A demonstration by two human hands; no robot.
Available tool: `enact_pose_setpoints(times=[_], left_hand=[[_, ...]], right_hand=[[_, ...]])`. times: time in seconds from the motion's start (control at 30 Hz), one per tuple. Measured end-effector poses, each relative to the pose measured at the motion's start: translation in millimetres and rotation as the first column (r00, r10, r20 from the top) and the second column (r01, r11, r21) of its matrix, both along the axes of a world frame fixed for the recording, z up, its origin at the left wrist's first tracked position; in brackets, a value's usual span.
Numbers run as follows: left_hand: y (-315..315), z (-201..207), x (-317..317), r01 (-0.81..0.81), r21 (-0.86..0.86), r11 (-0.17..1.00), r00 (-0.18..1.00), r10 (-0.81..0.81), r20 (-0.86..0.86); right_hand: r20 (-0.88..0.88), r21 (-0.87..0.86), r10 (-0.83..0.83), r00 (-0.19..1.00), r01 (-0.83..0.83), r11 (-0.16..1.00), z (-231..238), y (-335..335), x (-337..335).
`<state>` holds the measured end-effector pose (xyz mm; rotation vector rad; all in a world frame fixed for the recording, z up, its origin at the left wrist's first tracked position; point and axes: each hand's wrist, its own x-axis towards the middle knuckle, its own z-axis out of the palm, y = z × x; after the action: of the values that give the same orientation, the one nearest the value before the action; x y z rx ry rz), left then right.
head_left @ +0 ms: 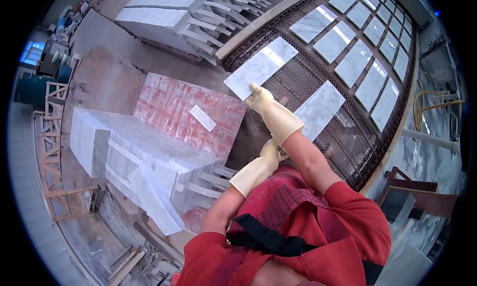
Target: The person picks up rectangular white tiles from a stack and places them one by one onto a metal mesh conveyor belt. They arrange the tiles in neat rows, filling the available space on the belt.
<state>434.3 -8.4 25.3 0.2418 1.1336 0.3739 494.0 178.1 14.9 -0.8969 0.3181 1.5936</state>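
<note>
Both my hands wear cream rubber gloves. My right hand [263, 100] grips the near end of a polished white-grey marble tile [263, 64], thumb on top, at the left side of the mesh conveyor [303, 74]. My left hand [270, 151] is low, close to my apron [280, 189], partly behind my right forearm; its fingers are mostly hidden. Just right of my right forearm, a second marble tile [322, 109] lies over the mesh, its near end covered by that arm. I cannot tell whether my left hand touches it.
Several glossy tiles [353, 62] lie in rows farther along the conveyor. To the left stands a stack of thin stone slabs [149, 142] with strips between them, beside a red, white-smeared board [184, 112] carrying a small white strip [203, 118]. More stacked slabs [159, 15] stand at the back.
</note>
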Motion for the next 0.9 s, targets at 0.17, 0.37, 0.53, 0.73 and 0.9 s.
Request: enact_pose_setpoints(times=[0.17,0.37,0.53,0.73,0.9], left_hand=[[6,23,3,0.017,-0.055,0.998,0.999,-0.018,-0.029],[6,23,4,-0.009,-0.075,0.997,0.999,0.006,-0.041],[-1,-17,0,0.127,0.131,0.983,0.990,-0.118,-0.078],[0,-47,4,0.057,0.119,0.991,0.998,-0.061,0.025],[-2,-58,7,0.169,0.322,0.931,0.985,-0.172,-0.020]], right_hand=[[0.022,-0.030,-0.027,0.999,0.028,0.999,-11,-12,1],[0.084,-0.024,-0.013,0.996,0.015,1.000,-6,-16,2],[0.101,0.006,-0.028,0.995,0.028,1.000,-5,-21,0],[0.134,0.037,0.003,0.991,-0.008,0.999,-9,-28,4],[0.157,0.026,0.046,0.987,-0.050,0.998,-10,-38,12]])
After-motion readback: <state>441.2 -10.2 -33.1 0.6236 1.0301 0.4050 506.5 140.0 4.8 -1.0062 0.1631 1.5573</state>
